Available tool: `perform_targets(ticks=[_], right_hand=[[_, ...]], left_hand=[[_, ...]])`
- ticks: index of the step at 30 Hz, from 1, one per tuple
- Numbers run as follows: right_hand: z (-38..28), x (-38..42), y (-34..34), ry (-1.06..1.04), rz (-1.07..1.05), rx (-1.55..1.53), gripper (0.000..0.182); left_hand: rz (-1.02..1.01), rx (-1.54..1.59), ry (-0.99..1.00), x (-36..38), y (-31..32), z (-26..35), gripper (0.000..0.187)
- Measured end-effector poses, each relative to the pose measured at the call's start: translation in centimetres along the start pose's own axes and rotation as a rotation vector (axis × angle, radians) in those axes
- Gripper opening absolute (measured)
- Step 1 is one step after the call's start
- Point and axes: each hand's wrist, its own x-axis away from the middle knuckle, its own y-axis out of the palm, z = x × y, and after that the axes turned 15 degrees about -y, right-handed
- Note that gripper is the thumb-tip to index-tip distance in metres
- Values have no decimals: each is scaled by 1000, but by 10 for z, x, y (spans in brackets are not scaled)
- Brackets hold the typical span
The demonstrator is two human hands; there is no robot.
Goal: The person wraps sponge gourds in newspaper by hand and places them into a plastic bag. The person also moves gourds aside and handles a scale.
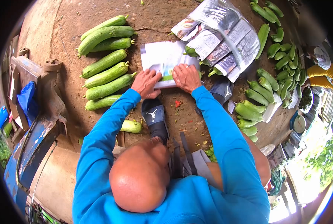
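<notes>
On the dirt floor lies a sheet of newspaper (159, 55), its near edge folded up around a green gourd (167, 78). My left hand (147, 82) grips the left end of this roll, fingers curled over the paper. At the right end, my right hand (186, 77) has its fingers curled over the paper and gourd. Only a strip of the gourd shows between my hands. Just right of the sheet sits a large bundle of newspaper (226, 41) bound with clear tape, with green gourd ends sticking out.
Several long green gourds (106, 68) lie in a column at the left, with another (131, 126) below them. More gourds (261, 91) cover the right side. A rusty blue metal frame (28, 149) stands far left. Sandaled feet (154, 116) are below the paper.
</notes>
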Motion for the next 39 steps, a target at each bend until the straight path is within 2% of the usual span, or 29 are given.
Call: perform_targets(ticks=[1, 2, 6, 8, 9, 11, 13, 15, 16, 18, 23, 25, 29, 31, 34, 37, 39], right_hand=[[-8, 5, 1, 29, -32, 2, 21], [-16, 12, 1, 27, 0, -10, 23], [-46, 37, 9, 165, -84, -166, 24], [-50, 43, 11, 227, -3, -137, 22], [-50, 44, 8, 217, -9, -142, 22], [-51, 37, -5, 241, 79, -207, 17], [-65, 32, -18, 189, 123, -222, 17], [-84, 29, -36, 114, 94, -143, 36], [-92, 31, -36, 90, 98, -155, 36], [-105, 40, -31, 53, 21, -140, 57], [-95, 42, -12, 160, -23, -83, 66], [-79, 44, -8, 190, -85, -183, 67], [-65, 48, -10, 116, 2, -259, 50], [-68, 52, -13, 94, -1, -291, 46], [-72, 52, -13, 32, 26, -294, 35], [-78, 53, -20, 8, -10, -307, 32], [-80, 52, -25, -16, -43, -312, 30]], left_hand=[[-87, 5, 25, 6, 1, 2, 60], [-87, -1, 39, 14, 5, 3, 60], [-192, 45, 35, 28, 14, 4, 57], [-229, 84, -2, 18, 5, 6, 59], [-326, 37, -36, 10, 0, 10, 57], [-262, 21, 4, 1, 24, 0, 52], [-306, -62, -31, -8, 25, 7, 49], [-258, -22, -61, -11, 29, 11, 48], [-249, -28, -86, -16, 25, 11, 48], [-471, 47, -126, -27, 18, 11, 48], [-429, 117, -137, -21, 30, 2, 48], [-368, 100, -104, -15, 33, -1, 51], [-276, 121, -154, 14, 17, 1, 68], [-299, 108, -152, 27, 6, 0, 67], [-201, 459, -92, 32, 11, -16, 53], [-250, 316, -173, 28, 8, -7, 51], [-244, 231, -150, 27, 9, -1, 58]])
